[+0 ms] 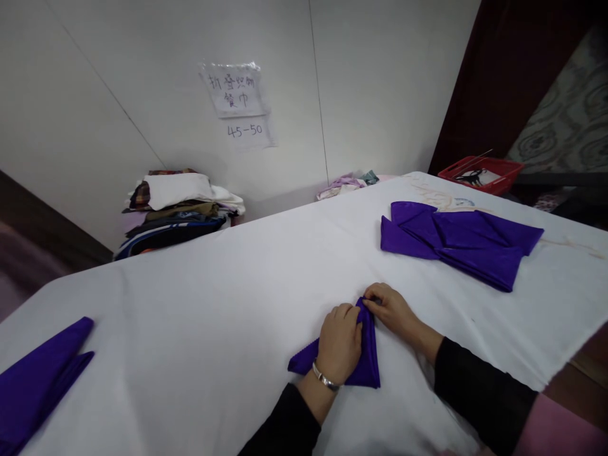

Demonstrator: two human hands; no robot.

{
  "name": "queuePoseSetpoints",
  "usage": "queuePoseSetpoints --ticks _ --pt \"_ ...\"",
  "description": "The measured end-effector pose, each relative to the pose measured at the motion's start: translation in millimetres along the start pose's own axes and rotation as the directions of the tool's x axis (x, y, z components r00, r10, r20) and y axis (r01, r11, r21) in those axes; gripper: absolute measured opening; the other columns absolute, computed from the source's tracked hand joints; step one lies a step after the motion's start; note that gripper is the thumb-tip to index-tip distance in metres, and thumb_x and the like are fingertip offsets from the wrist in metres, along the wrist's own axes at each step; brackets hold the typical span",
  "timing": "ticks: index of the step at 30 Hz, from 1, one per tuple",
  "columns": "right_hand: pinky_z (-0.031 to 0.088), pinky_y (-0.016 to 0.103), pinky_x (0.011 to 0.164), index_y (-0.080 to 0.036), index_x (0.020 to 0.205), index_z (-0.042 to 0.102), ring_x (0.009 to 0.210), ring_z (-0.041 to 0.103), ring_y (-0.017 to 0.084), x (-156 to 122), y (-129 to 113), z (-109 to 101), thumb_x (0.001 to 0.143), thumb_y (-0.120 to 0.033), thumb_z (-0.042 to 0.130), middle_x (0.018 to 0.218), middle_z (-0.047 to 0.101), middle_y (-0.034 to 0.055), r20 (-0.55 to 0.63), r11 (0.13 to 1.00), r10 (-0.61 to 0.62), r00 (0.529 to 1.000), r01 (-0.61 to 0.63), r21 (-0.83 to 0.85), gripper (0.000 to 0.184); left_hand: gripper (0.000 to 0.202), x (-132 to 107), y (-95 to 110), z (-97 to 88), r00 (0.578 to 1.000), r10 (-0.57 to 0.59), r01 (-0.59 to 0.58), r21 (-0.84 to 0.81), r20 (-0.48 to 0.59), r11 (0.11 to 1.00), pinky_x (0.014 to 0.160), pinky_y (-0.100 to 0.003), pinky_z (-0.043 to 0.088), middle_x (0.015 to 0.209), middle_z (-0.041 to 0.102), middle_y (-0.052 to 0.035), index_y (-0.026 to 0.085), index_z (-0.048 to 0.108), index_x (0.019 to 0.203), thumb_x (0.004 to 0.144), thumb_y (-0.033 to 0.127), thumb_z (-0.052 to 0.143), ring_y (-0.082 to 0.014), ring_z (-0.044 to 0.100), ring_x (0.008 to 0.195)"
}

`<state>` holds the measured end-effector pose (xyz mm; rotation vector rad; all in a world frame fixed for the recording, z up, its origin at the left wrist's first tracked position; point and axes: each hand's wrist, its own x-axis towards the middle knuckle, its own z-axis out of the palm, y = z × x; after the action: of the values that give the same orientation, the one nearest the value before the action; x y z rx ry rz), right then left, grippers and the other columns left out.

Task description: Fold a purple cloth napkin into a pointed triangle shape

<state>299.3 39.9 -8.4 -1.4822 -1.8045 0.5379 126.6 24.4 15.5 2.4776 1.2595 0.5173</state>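
Note:
A purple cloth napkin, folded into a triangle-like shape, lies on the white-covered table in front of me. My left hand, with a silver bracelet at its wrist, rests over the napkin's middle, fingers curled onto the fabric and hiding part of it. At the top corner of the same napkin, my right hand pinches the fold between thumb and fingers. Both hands are closed on the cloth.
More folded purple napkins lie at the right back, and another purple napkin is at the left edge. Stacked clothes stand beyond the table. A red basket holds scissors. A handwritten sign hangs on the wall.

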Motion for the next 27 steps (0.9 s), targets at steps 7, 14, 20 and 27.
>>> queuePoseSetpoints --ticks 7,14,20,27 --pt "0.041 0.032 0.069 -0.022 0.076 0.056 0.075 0.052 0.018 0.5 1.0 0.1 0.077 -0.021 0.054 0.075 0.058 0.0014 -0.005 0.999 0.017 1.000 -0.017 -0.043 0.003 0.025 -2.2 4.6 -3.3 1.000 0.020 -0.022 0.091 0.015 0.996 0.085 -0.040 0.043 0.115 0.053 -0.0057 0.021 0.054 0.105 0.085 0.016 0.040 -0.0224 0.049 0.098" --pt "0.041 0.032 0.070 -0.021 0.075 0.055 0.074 0.052 0.018 -0.6 -0.1 0.9 0.076 -0.018 0.054 0.075 0.058 0.0017 -0.035 0.996 0.033 0.999 -0.036 -0.079 0.004 0.034 -8.7 7.9 1.1 0.995 0.100 -0.097 0.198 -0.004 0.975 0.101 -0.046 0.032 0.135 0.045 -0.0075 0.019 0.051 0.115 0.087 0.012 0.036 -0.0248 0.036 0.125" --pt "0.042 0.032 0.069 -0.021 0.073 0.055 0.074 0.052 0.019 0.5 -0.5 0.4 0.078 -0.019 0.052 0.073 0.057 0.0021 -0.041 0.992 0.038 0.998 -0.043 -0.115 0.006 0.034 -11.7 9.1 10.2 0.986 0.159 -0.165 0.181 0.051 0.970 0.106 -0.046 0.027 0.133 0.048 -0.0073 0.018 0.050 0.120 0.091 0.020 0.032 -0.0232 0.035 0.128" --pt "0.043 0.043 0.088 -0.023 0.096 0.058 0.101 0.053 0.023 -9.3 -11.5 -3.4 0.084 -0.022 0.048 0.103 0.060 0.0085 -0.198 0.990 -0.138 0.970 0.133 -0.036 0.016 0.038 -12.7 6.8 15.4 0.985 0.157 -0.166 0.157 0.072 0.973 0.108 -0.048 0.024 0.136 0.046 -0.0091 0.016 0.045 0.126 0.091 0.022 0.033 -0.0239 0.032 0.130"
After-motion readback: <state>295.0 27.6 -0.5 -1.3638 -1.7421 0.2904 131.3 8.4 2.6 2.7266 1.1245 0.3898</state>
